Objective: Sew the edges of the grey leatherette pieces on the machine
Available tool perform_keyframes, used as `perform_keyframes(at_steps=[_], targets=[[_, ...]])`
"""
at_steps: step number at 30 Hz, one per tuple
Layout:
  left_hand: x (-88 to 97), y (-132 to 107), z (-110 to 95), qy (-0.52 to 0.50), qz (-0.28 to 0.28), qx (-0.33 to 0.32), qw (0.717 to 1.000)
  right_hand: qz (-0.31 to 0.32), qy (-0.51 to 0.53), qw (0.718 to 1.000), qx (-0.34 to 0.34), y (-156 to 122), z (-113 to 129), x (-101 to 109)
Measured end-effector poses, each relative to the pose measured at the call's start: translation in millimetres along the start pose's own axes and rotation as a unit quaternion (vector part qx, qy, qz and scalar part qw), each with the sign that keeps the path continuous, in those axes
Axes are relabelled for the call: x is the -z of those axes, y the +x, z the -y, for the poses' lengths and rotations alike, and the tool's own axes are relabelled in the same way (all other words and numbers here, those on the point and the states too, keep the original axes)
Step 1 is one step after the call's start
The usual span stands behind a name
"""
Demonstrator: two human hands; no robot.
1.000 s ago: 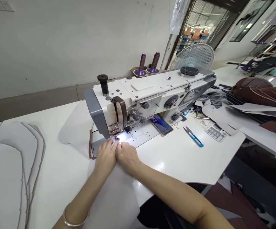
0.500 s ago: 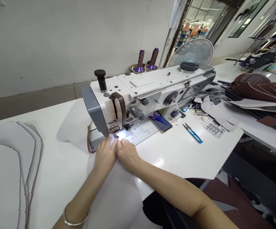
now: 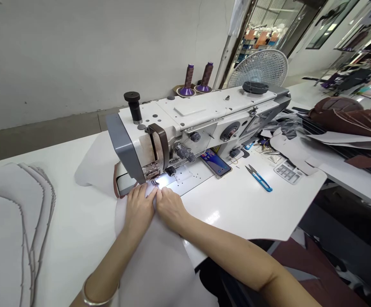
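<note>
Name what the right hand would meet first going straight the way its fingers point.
The right hand would most likely meet the presser foot of the sewing machine first, just past its fingertips, though depth is hard to judge from this view.

A white table (image 3: 236, 209) holds a sewing machine (image 3: 198, 123), blue snips (image 3: 258, 178), stacked grey panels (image 3: 12, 204).

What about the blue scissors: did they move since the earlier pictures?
No. The blue scissors lie in the same place and direction beside the phone. Both shift together in the view, so the camera moved, not the scissors.
</note>
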State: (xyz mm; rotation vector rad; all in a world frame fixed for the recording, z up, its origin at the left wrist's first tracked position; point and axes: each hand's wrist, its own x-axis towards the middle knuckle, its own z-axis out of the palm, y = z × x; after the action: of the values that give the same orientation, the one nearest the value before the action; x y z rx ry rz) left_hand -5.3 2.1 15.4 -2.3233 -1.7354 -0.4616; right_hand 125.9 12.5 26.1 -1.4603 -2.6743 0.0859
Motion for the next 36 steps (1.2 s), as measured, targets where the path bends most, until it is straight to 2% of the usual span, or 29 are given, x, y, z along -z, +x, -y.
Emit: perform_keyframes(at_steps=[18, 26, 36], targets=[[-1.0, -0.3, 1.5, 0.003, -0.01, -0.016, 1.0, -0.006, -0.016, 0.999, 0.033, 1.9, -4.4, -1.0], [-4.7, -0.3, 2.7, -0.005, -0.035, -0.023, 0.999, -0.022, -0.024, 0.998, 0.048, 3.6, -5.9, -0.9], [-2.3, -0.1, 2.5, -0.005, -0.04, -0.025, 0.999, -0.013, -0.012, 1.0, 0.024, 2.0, -6.3, -0.7]])
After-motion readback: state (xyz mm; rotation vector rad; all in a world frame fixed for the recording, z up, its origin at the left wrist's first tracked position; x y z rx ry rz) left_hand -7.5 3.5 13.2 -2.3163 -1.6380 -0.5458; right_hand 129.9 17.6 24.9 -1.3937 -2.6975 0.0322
